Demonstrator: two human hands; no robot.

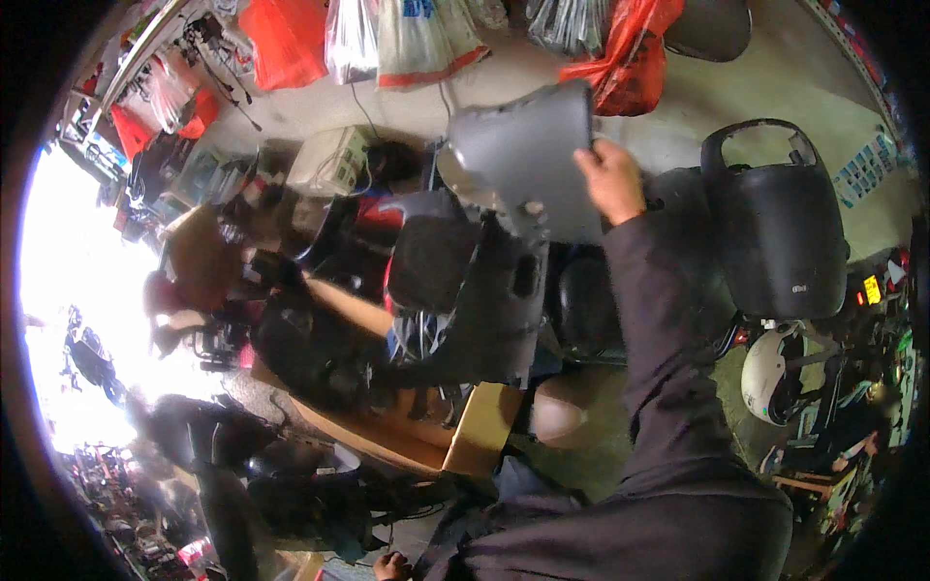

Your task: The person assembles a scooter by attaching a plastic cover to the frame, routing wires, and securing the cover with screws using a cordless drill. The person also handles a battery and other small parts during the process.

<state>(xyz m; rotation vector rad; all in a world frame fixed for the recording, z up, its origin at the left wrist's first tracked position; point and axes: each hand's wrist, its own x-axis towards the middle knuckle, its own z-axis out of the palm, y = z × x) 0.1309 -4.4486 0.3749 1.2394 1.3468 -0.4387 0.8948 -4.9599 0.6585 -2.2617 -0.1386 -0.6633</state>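
Note:
My right hand (612, 181) reaches up and forward, its fingers closed on the right edge of a dark grey plastic panel (531, 145). The panel is raised, with a small round hole near its lower part. Below and left of it sits another large dark plastic panel (499, 320), its curved edge and slot showing above an open cardboard box (489, 426). At the lower edge, only a small part of my left hand (390, 566) shows. Its fingers look curled, and what they hold, if anything, is hidden.
A black top case (775, 232) stands at the right, above a white helmet (770, 376). Red and white plastic bags (283, 44) hang along the wall. A beige boxy device (329, 160) sits at the back. Dark parts (208, 431) crowd the lower left.

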